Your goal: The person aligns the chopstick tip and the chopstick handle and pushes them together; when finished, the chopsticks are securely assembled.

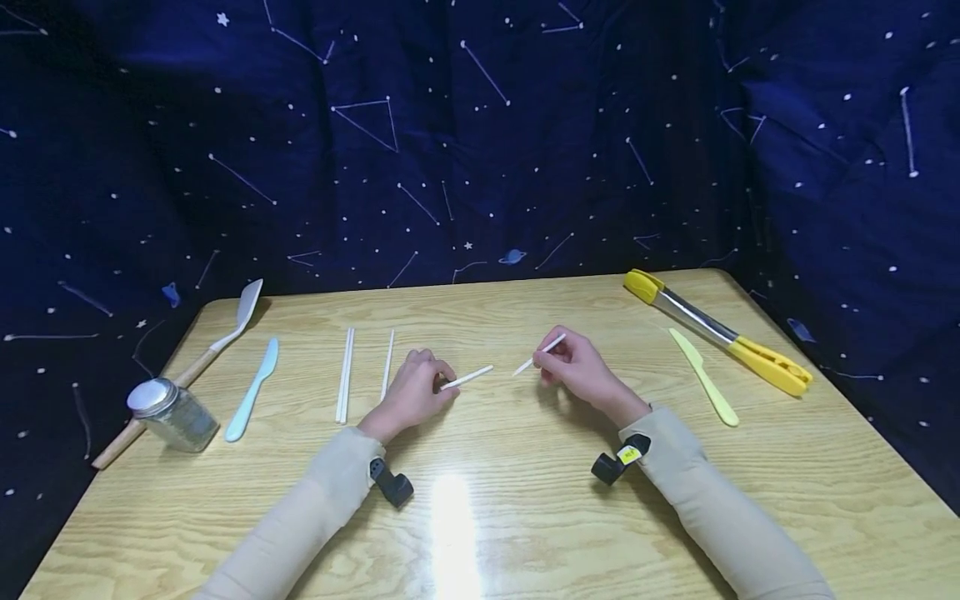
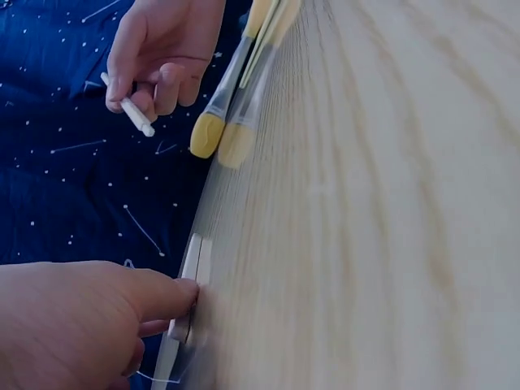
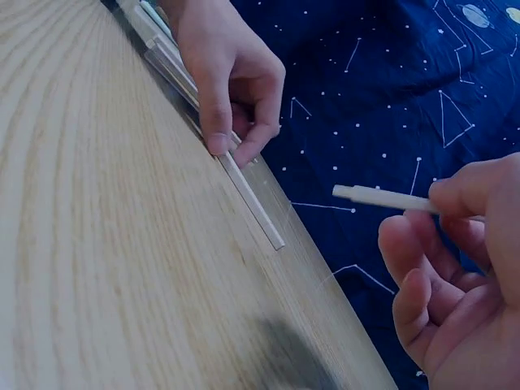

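My left hand [image 1: 415, 390] pinches a short white stick [image 1: 474, 376] between thumb and fingers, low over the wooden table. In the right wrist view this stick [image 3: 258, 213] lies along or just above the tabletop; I cannot tell which. My right hand [image 1: 581, 369] pinches another white stick [image 1: 554, 342], raised off the table and tilted. Its free end [image 3: 349, 193] narrows to a thin plug. The two sticks' ends point toward each other with a gap between. A single thin white stick [image 1: 387, 364] lies just left of my left hand.
Two white sticks [image 1: 345, 375] lie side by side further left. Beyond them are a light-blue knife [image 1: 253, 390], a glass jar [image 1: 180, 423] with a metal lid and a wooden-handled spatula [image 1: 197, 367]. On the right lie a yellow knife [image 1: 705, 379] and yellow-ended tongs [image 1: 701, 321].
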Tool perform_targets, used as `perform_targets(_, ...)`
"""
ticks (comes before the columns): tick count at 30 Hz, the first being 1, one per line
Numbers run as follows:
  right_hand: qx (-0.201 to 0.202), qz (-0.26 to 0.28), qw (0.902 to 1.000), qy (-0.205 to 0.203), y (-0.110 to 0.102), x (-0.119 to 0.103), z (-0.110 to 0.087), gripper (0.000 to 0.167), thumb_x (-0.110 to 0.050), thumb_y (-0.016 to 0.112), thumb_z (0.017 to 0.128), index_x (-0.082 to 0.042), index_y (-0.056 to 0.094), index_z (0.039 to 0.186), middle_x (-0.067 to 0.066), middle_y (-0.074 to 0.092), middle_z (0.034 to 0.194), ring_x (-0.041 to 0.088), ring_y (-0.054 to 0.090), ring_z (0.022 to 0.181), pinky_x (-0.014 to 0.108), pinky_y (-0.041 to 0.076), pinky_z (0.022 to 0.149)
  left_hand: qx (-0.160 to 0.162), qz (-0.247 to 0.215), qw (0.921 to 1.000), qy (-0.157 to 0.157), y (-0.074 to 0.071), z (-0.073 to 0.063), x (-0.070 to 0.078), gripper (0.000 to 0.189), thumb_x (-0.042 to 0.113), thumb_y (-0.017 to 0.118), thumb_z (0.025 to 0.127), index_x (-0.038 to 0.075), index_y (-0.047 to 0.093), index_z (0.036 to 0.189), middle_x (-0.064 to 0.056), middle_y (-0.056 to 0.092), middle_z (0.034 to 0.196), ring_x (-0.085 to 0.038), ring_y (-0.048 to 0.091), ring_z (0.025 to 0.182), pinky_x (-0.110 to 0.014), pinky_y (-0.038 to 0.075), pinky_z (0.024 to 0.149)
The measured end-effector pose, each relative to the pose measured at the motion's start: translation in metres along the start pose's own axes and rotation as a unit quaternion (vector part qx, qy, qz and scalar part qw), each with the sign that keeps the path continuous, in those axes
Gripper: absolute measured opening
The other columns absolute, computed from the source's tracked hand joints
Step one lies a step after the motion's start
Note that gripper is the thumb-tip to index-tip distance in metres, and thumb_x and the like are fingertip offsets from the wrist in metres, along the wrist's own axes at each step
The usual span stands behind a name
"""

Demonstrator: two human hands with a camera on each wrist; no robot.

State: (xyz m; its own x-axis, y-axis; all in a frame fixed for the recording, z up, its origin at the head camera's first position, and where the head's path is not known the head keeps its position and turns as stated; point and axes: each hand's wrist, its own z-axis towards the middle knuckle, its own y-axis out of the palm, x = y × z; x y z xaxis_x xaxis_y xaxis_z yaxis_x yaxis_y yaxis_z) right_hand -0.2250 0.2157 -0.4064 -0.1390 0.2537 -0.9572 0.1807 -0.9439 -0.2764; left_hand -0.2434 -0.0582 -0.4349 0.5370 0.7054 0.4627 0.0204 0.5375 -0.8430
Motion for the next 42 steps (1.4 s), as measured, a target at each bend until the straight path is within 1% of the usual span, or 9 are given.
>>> perform_targets(3,-0.007,0.012,0.9999,-0.003,0.003,-0.001,0.001,0.011,-0.003,0.055,0.094,0.006,0.049,0.096,0.007,0.061,0.080,0.017,0.060,0.060,0.025,0.051,0.057,0.006,-0.008,0.9999,-0.001,0.000,-0.002,0.000,0.010,0.016,0.077,0.080,0.007,0.072,0.081,0.000,0.050,0.071,-0.017,0.040,0.073,-0.028,0.033,0.066)
perform_targets(6,-0.007,0.016,0.9998,-0.007,0.006,-0.002,0.002,0.011,-0.003,0.055,0.095,0.006,0.048,0.095,0.006,0.062,0.079,0.017,0.060,0.059,0.025,0.050,0.056,0.009,-0.013,0.9999,0.004,0.000,-0.004,-0.001,0.009,0.013,0.074,0.082,0.006,0.069,0.080,-0.001,0.051,0.073,-0.017,0.040,0.073,-0.027,0.035,0.066)
perform_targets(13,-0.026,0.018,0.9993,-0.018,0.012,-0.002,0.005,0.010,-0.003,0.054,0.096,0.005,0.047,0.094,0.012,0.063,0.083,0.016,0.060,0.061,0.026,0.053,0.059,0.025,-0.034,0.9991,0.003,-0.002,-0.011,-0.001,0.007,0.012,0.068,0.087,0.008,0.063,0.083,0.002,0.051,0.076,-0.013,0.042,0.075,-0.025,0.037,0.065)
perform_targets(18,-0.026,0.005,0.9992,-0.031,0.016,-0.002,0.006,0.009,-0.006,0.052,0.097,0.001,0.049,0.092,0.007,0.063,0.082,0.018,0.060,0.060,0.023,0.047,0.057,0.042,-0.050,0.9978,0.005,-0.006,-0.016,0.000,0.006,0.012,0.067,0.088,0.009,0.062,0.085,0.003,0.052,0.074,-0.012,0.042,0.072,-0.024,0.037,0.062)
perform_targets(22,-0.025,0.038,0.9981,-0.041,0.020,-0.002,0.008,0.008,-0.004,0.050,0.098,-0.003,0.048,0.090,0.003,0.061,0.080,0.016,0.059,0.059,0.023,0.047,0.057,0.061,-0.065,0.9959,0.015,-0.007,-0.019,0.001,0.008,0.012,0.068,0.088,0.010,0.062,0.084,0.003,0.054,0.073,-0.010,0.043,0.070,-0.023,0.038,0.060)
perform_targets(26,-0.011,0.085,0.9956,-0.039,0.024,-0.003,0.007,0.008,0.000,0.047,0.097,-0.003,0.047,0.090,0.000,0.061,0.077,0.013,0.058,0.057,0.023,0.048,0.057,0.077,-0.100,0.9919,0.017,-0.008,-0.024,0.003,0.007,0.011,0.067,0.089,0.009,0.062,0.086,0.002,0.052,0.074,-0.010,0.043,0.066,-0.023,0.037,0.058)
perform_targets(31,0.018,0.101,0.9945,-0.023,0.025,-0.009,0.002,0.008,-0.001,0.046,0.098,-0.003,0.046,0.090,-0.001,0.063,0.074,0.011,0.058,0.056,0.022,0.047,0.056,0.076,-0.153,0.9852,0.022,-0.009,-0.032,0.009,0.005,0.009,0.065,0.090,0.006,0.062,0.089,0.000,0.052,0.076,-0.013,0.043,0.064,-0.021,0.036,0.057)
perform_targets(35,0.028,0.100,0.9940,-0.035,0.025,-0.013,0.000,0.009,-0.004,0.045,0.099,-0.004,0.047,0.090,-0.001,0.064,0.075,0.009,0.058,0.056,0.023,0.048,0.057,0.083,-0.156,0.9839,0.027,-0.010,-0.037,0.012,0.006,0.010,0.064,0.091,0.005,0.062,0.090,-0.001,0.054,0.079,-0.012,0.042,0.067,-0.021,0.035,0.060)
perform_targets(42,0.022,0.100,0.9938,-0.042,0.031,-0.015,0.001,0.010,-0.005,0.045,0.099,-0.007,0.049,0.090,0.001,0.066,0.077,0.008,0.058,0.056,0.022,0.048,0.058,0.091,-0.167,0.9816,0.014,-0.011,-0.043,0.010,0.009,0.012,0.064,0.092,0.004,0.062,0.091,0.000,0.054,0.080,-0.013,0.042,0.070,-0.021,0.035,0.063)
